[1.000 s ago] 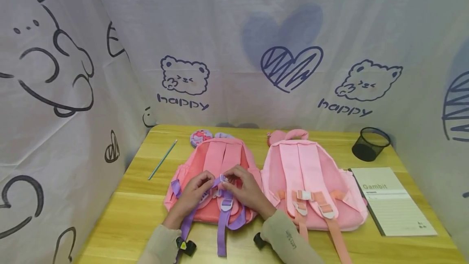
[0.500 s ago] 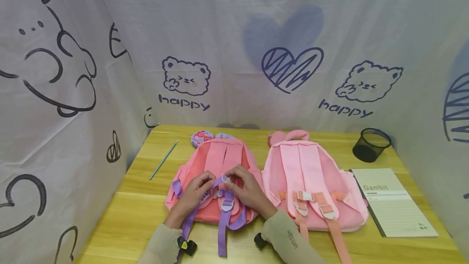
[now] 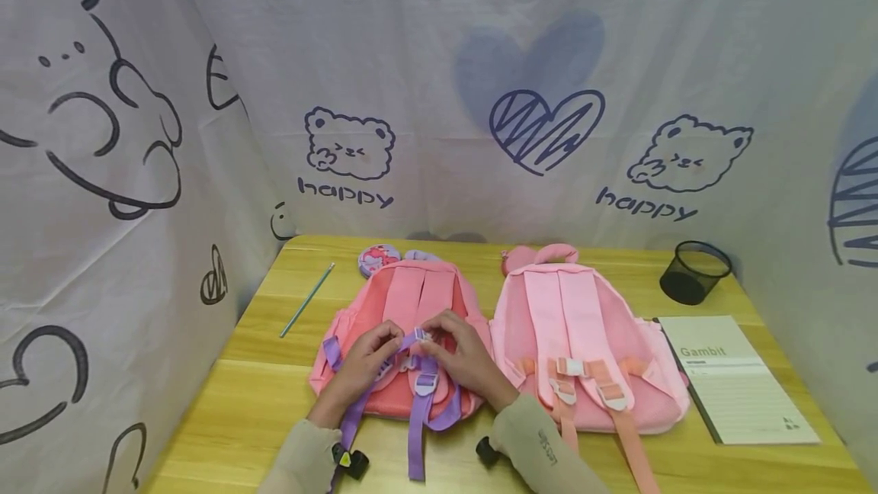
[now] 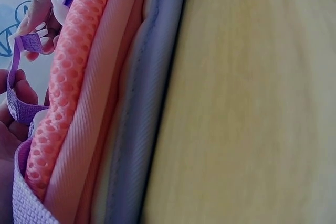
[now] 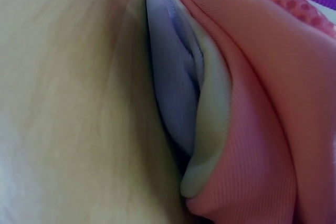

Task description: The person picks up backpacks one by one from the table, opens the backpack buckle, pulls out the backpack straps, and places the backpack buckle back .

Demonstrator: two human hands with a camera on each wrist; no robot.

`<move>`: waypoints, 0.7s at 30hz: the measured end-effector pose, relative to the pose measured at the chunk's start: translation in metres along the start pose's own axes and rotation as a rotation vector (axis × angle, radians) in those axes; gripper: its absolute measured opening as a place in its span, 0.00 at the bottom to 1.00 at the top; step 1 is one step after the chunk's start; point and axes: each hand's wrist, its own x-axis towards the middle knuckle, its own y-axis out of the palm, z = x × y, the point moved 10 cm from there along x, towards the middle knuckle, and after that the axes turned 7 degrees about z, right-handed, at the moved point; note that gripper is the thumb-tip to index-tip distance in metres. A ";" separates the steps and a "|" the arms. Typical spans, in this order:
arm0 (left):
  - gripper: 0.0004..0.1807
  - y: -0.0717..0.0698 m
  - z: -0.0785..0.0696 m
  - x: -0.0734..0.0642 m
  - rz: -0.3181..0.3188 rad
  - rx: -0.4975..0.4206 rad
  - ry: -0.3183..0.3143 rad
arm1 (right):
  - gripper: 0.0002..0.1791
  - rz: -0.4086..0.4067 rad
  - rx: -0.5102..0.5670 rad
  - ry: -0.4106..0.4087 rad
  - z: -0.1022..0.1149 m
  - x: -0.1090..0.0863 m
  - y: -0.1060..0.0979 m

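Note:
A coral-pink backpack [image 3: 401, 280] lies strap side up on the table, its purple webbing straps hanging toward the front edge. Over its lower half, my left hand [image 3: 366, 363] pinches a purple strap [image 3: 409, 341] between thumb and fingers. Just to the right, my right hand [image 3: 461, 348] pinches the small white buckle [image 3: 421, 334] that this strap runs into. The left wrist view shows the strap [image 4: 32, 42] bent at the buckle, beside the mesh edge of the backpack [image 4: 73, 72]. Only the backpack's side [image 5: 262, 129] and the table appear in the right wrist view; no hand shows there.
A light pink backpack [image 3: 507, 311] with orange straps lies against the coral one on the right. Farther right are a notebook [image 3: 741, 380] and a black mesh pen holder [image 3: 693, 273]. A pencil [image 3: 306, 300] lies at the left. Printed curtains [image 3: 439, 197] enclose the table.
The view has shifted very slightly. Both hands keep their hold on the strap and buckle, with hardly any movement.

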 end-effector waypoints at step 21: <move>0.07 0.000 0.004 0.000 -0.006 0.005 -0.019 | 0.12 -0.018 0.024 0.134 0.008 -0.002 -0.016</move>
